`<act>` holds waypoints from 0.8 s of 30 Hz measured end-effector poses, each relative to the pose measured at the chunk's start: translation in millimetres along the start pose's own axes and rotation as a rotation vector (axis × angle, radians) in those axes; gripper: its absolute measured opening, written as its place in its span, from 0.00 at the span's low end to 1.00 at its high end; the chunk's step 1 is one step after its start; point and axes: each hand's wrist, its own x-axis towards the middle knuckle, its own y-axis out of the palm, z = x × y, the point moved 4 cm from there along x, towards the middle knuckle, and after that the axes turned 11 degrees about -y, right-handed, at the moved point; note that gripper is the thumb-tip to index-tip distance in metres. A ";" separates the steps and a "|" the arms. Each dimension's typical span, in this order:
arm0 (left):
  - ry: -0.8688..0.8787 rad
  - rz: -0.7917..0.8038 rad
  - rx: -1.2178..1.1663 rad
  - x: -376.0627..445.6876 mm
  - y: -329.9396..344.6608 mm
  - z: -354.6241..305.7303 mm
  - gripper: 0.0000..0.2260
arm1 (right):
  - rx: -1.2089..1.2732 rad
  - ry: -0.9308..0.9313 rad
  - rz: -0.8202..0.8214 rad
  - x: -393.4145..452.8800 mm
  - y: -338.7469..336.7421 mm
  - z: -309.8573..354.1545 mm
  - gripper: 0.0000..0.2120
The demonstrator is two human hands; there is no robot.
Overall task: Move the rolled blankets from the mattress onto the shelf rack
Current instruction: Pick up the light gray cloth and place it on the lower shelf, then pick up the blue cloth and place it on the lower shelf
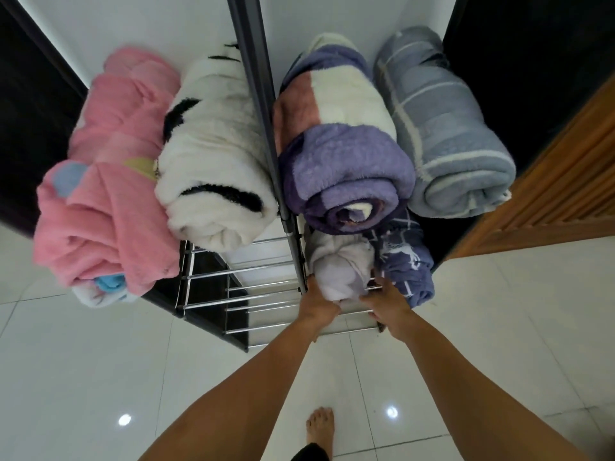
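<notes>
A metal shelf rack (pixel 239 296) stands against the white wall. Its upper shelf carries a pink rolled blanket (pixel 106 207), a white one with black stripes (pixel 216 168), a purple, white and pink one (pixel 342 158) and a grey-blue checked one (pixel 449 141). On the lower shelf at the right lie a pale lilac rolled blanket (pixel 339 264) and a dark blue patterned one (pixel 407 261). My left hand (pixel 317 299) grips the lilac roll's left end. My right hand (pixel 386 302) presses its right side, next to the blue roll. The mattress is out of view.
A grey upright pole (pixel 263 104) of the rack divides the shelves. Dark cabinets flank the rack, and a wooden slatted door (pixel 549 181) stands at the right. Glossy white floor tiles (pixel 100 377) lie below, with my bare foot (pixel 319 427) near the bottom.
</notes>
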 end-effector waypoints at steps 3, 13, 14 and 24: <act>-0.028 -0.095 0.130 -19.1 -3.5 9.1 0.32 | 0.041 0.076 -0.021 -33.2 -25.5 -11.2 0.22; 0.239 0.063 0.704 -142.8 73.3 17.1 0.29 | 0.246 0.081 -0.212 -204.1 -136.7 -95.0 0.20; 0.274 0.092 0.729 -161.7 87.0 19.9 0.27 | 0.288 0.092 -0.241 -225.8 -150.5 -110.4 0.19; 0.434 0.572 1.133 -318.9 255.9 89.4 0.24 | 0.732 0.045 -0.895 -504.5 -275.0 -245.7 0.05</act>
